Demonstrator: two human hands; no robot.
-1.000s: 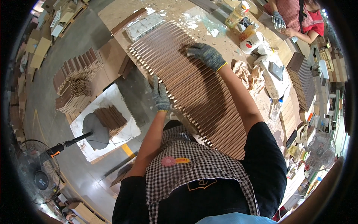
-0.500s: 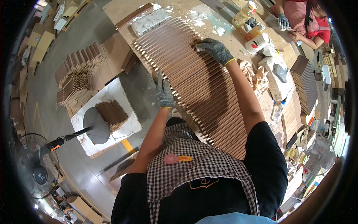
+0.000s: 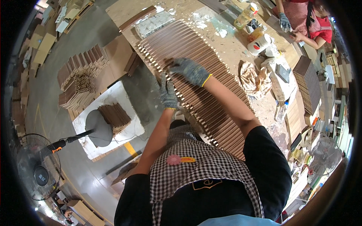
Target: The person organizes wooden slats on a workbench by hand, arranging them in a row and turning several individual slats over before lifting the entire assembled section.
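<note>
**Gloved hands working a long row of wooden slats**

At the far left, a standing fan (image 3: 36,171) is sitting on the grey floor, and beside it a white board (image 3: 130,130) is carrying a small heap of brown pieces (image 3: 114,116). Above that, stacked slat bundles (image 3: 81,81) are lying on a low brown platform.

Moving right, the left hand (image 3: 168,95), in a grey glove, is resting at the near edge of the slat row (image 3: 211,109), fingers extended and pressing against the slat ends rather than closing round anything. The right hand (image 3: 189,69), also gloved, is lying palm down on top of the row, fingers spread and flat, gripping nothing.

The slat row is spreading diagonally across the desk (image 3: 230,41), many thin brown strips lying side by side, touching. Each strip looks stiff and light, but loose; the row is likely shifting easily, so pressing from the top and edge seems safer than lifting.

Further right, crumpled paper (image 3: 252,77), a white cup (image 3: 259,43) and a bottle (image 3: 244,16) are standing on the desk, and another person's gloved hand (image 3: 284,22) is working at the far corner.
</note>
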